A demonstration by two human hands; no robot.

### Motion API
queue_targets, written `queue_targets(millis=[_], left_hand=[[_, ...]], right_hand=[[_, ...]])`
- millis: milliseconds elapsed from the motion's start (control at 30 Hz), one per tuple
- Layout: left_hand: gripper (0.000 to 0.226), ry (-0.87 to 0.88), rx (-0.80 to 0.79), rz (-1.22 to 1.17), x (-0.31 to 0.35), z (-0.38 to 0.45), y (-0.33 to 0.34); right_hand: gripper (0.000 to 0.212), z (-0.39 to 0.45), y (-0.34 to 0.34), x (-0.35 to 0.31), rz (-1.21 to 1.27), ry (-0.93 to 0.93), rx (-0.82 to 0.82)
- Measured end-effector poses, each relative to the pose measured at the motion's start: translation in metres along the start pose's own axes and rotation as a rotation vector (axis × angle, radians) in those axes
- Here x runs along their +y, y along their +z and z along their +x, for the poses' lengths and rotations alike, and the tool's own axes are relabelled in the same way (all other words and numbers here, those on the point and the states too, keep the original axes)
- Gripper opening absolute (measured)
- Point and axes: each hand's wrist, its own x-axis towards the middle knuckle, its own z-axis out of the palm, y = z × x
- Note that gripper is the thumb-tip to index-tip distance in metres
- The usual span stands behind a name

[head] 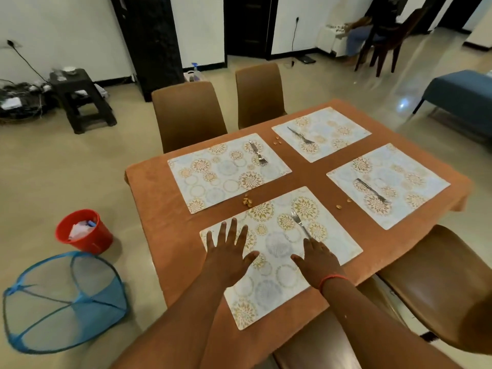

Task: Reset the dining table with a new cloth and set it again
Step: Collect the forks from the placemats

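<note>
Your left hand [228, 251] lay flat, fingers spread, on the nearest placemat [279, 251]; your right hand [316, 258] rested open beside it, fingertips touching that mat's fork [299, 225]. The orange-brown cloth [159, 209] covered the table, draping its edges. Farther off lay three more floral placemats, each with a fork, and scattered nutshells [247, 201] between.

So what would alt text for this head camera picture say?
Two hands, left and right, lie flat on the nearest of four placemats on an orange-clothed table. Each mat holds a fork; nutshells lie between them.
</note>
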Motion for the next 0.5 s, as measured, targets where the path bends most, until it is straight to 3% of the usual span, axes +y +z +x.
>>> queue_targets(millis=[300,500], left_hand=[[0.118,-0.08,-0.12,-0.011,-0.008,0.033,0.026],[0.106,-0.17,-0.16,0.024,-0.005,0.054,0.027]], right_hand=[[0.042,0.082,-0.002,0.015,-0.004,0.121,0.036],[0.031,0.124,0.0,0.02,0.013,0.102,0.044]])
